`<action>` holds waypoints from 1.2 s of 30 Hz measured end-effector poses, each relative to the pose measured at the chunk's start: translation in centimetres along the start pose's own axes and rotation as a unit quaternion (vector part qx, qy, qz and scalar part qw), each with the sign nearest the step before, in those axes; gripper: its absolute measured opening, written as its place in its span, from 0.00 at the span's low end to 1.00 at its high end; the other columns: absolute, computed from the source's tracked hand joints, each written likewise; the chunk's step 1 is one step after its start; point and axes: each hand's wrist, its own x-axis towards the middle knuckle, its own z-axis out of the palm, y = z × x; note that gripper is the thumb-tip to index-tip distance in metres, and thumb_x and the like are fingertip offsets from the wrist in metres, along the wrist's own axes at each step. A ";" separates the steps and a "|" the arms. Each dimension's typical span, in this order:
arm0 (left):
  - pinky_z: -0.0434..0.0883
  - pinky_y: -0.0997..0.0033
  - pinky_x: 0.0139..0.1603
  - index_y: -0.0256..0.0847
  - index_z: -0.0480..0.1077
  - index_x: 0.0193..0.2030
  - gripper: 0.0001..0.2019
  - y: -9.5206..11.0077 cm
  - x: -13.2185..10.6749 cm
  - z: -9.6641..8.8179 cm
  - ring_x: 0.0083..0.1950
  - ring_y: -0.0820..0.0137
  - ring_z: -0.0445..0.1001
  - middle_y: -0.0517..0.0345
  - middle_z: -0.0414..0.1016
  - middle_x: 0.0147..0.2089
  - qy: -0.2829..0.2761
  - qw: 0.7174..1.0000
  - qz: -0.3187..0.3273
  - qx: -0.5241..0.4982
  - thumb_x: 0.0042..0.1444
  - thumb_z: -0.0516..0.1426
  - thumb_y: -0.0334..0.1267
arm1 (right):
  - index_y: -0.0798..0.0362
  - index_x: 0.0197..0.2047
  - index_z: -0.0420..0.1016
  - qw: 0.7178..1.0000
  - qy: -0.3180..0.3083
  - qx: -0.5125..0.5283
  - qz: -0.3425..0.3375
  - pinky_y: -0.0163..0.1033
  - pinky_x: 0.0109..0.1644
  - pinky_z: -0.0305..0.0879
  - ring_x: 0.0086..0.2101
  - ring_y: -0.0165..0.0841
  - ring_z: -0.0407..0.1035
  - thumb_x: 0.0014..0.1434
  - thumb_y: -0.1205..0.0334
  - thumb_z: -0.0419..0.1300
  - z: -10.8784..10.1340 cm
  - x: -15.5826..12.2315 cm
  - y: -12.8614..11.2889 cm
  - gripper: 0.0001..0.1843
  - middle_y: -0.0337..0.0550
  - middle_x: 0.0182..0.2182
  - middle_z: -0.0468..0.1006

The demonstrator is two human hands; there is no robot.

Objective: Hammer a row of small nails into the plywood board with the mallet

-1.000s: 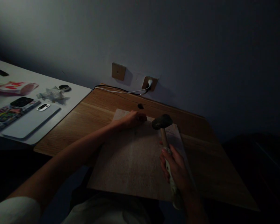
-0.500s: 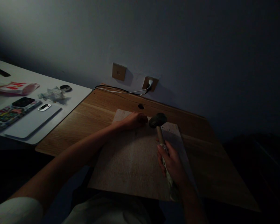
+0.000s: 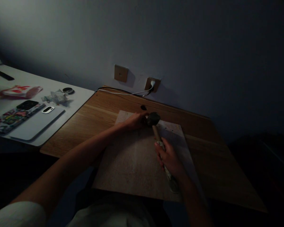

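Apparently you're hammering: your right hand (image 3: 167, 155) has its grip clamped on the hammer (image 3: 157, 132) over the board (image 3: 132, 164), near your left hand (image 3: 136, 121), whose grip I can't tell; striking calls for careful aim.

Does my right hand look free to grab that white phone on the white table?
Probably not: the right hand grips the hammer, and the left forearm stretches between that hand and the white phone.

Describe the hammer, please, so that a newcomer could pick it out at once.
On the wooden desk lies a flat board. Over it, the right hand grips the hammer, its head near the left hand. That dark, chunky head stands out against the paler board beneath.
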 end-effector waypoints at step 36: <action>0.70 0.76 0.48 0.41 0.78 0.50 0.15 0.5 -2.2 -2.2 0.45 0.71 0.79 0.58 0.82 0.45 0.017 0.999 0.016 0.045 0.59 0.57 0.27 | 0.50 0.57 0.65 0.997 0.018 0.077 -0.008 0.27 0.10 0.54 0.12 0.22 0.53 0.62 0.41 0.59 -0.3 -0.7 -0.3 0.28 0.25 0.22 0.65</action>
